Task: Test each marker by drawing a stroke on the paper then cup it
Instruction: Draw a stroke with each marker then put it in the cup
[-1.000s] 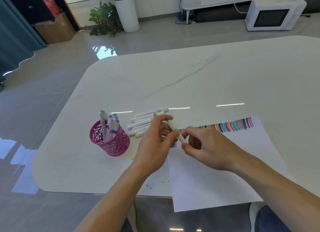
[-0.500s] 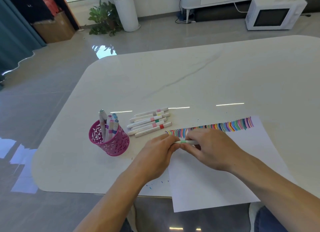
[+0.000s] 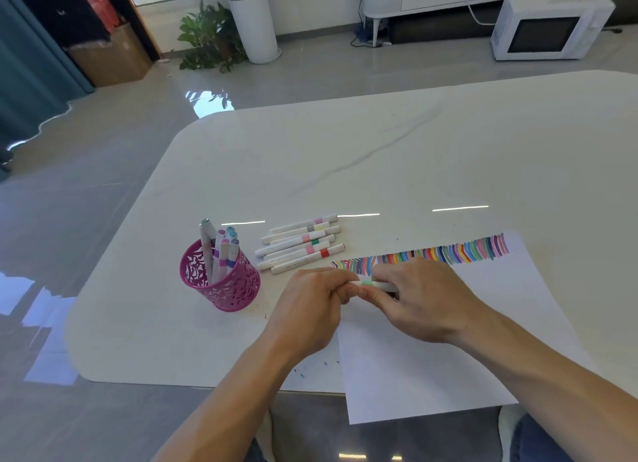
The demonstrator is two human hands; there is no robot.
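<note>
Both hands meet over the paper's [image 3: 431,368] left edge on the tabletop [image 3: 379,157]. Left hand [image 3: 307,309] and right hand [image 3: 419,302] each pinch one white marker [image 3: 374,284], green-banded, held level between them. Six markers [image 3: 300,242] lie loose beside the pink cup [image 3: 221,282], which holds several more.

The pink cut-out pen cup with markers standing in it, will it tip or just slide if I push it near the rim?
Probably light: the pink cut-out pen cup has walls full of holes. The tall markers lean above its rim, so a high push may tip it. On the glossy white table, a low push likely slides it.
</note>
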